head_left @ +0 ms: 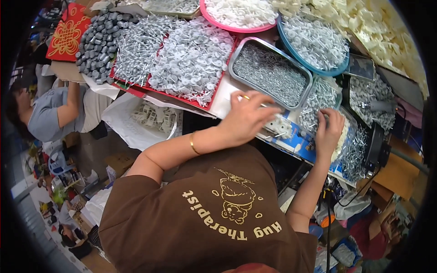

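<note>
My left hand (249, 116), with a ring and a gold bracelet, hovers at the near edge of a metal tray (234, 75) full of small silver screws (268, 73). Its fingertips are smeared by motion, so whether they grip anything is unclear. My right hand (329, 129) reaches to the near side of a clear tub of nails with plastic heads (318, 98). Its fingers are bent and closed at the tips; what they pinch is hidden. Between the hands, small white plastic pieces (280, 127) lie on a blue printed sheet (300, 144).
Left of the tray, a red tray (210, 103) holds nails and white plastic pieces beside grey caps (98, 43). A pink basin (241, 29) and a blue basin (296, 57) stand behind. Loose nails (355, 154) lie right. A white sack (120, 113) hangs below the table edge.
</note>
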Available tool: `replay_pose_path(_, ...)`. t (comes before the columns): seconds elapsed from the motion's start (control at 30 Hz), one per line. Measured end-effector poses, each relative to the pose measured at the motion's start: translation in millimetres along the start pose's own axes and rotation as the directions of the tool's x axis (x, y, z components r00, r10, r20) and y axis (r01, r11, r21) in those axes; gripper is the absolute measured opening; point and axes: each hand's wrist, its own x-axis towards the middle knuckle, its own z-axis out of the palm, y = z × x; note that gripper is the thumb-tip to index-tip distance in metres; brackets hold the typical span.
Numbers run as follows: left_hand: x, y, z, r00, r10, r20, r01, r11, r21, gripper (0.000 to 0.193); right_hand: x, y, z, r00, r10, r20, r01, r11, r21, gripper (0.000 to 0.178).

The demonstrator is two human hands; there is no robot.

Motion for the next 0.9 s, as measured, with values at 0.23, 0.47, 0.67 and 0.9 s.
replay_pose_path(0.23, 42.0, -108.4, -125.5, 0.943, -0.096, -0.319, 0.301, 0.656, 0.692, 0.009, -3.8, -37.9, -25.5, 0.965, 0.262, -0.003, -0.242, 0.897, 0.370, 0.007)
replay_pose_path(0.47, 51.4, -145.5, -132.2, 0.999, 0.013, -0.050, 0.028, 0.677, 0.736, 0.010, -14.7, -87.7, -17.0, 0.947, 0.242, 0.211, -0.321, 0.720, 0.615, 0.008)
replay_pose_path(0.67, 50.3, -150.5, -133.6, 0.977, -0.008, -0.212, 0.142, 0.768, 0.625, 0.011, -26.0, -86.7, -6.0, 0.952, 0.189, 0.239, -0.285, 0.830, 0.479, 0.011)
replay_pose_path(0.9, 55.8, -152.8, -136.8, 0.978, -0.147, -0.150, 0.209, 0.764, 0.611, 0.014, -25.1, -87.1, 3.1, 0.985, -0.018, 0.169, -0.049, 0.924, 0.379, 0.012)
